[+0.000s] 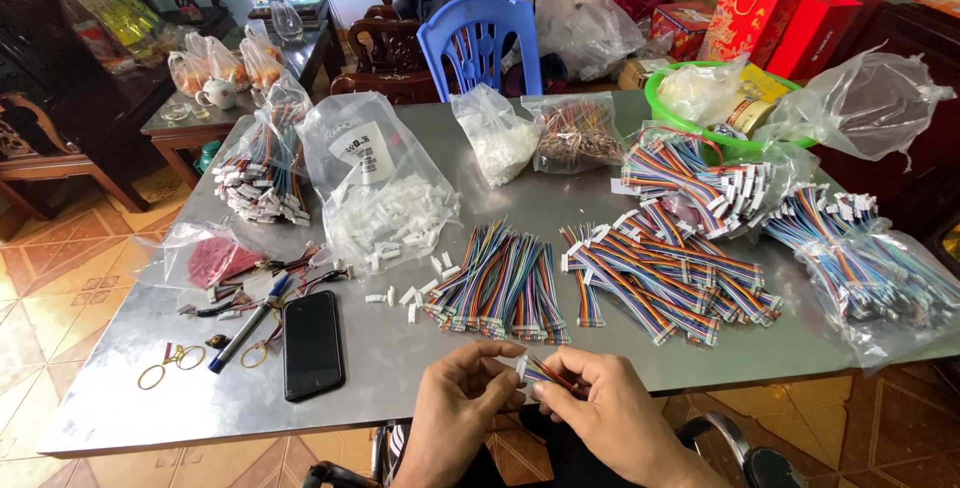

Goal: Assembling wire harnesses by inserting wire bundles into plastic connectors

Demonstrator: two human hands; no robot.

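1. Both hands meet just over the near edge of the counter [120, 418]; the left hand [462, 395] and the right hand [600, 410] pinch a short multicoloured wire bundle [545, 372] between their fingertips, the left at its white connector end
2. The bundle looks very light and limp; its thin wires would likely bend or splay if held mid-length
3. The small plastic connector seems the stiffest hold, though smooth and easily dropped
4. More wire bundles [505, 283] and loose white connectors [405, 298] lie beyond, a black phone [312, 343] to the left

Left hand [462, 393] and right hand [600, 403] pinch a multicoloured wire bundle [545, 372] above the steel table [400, 368].
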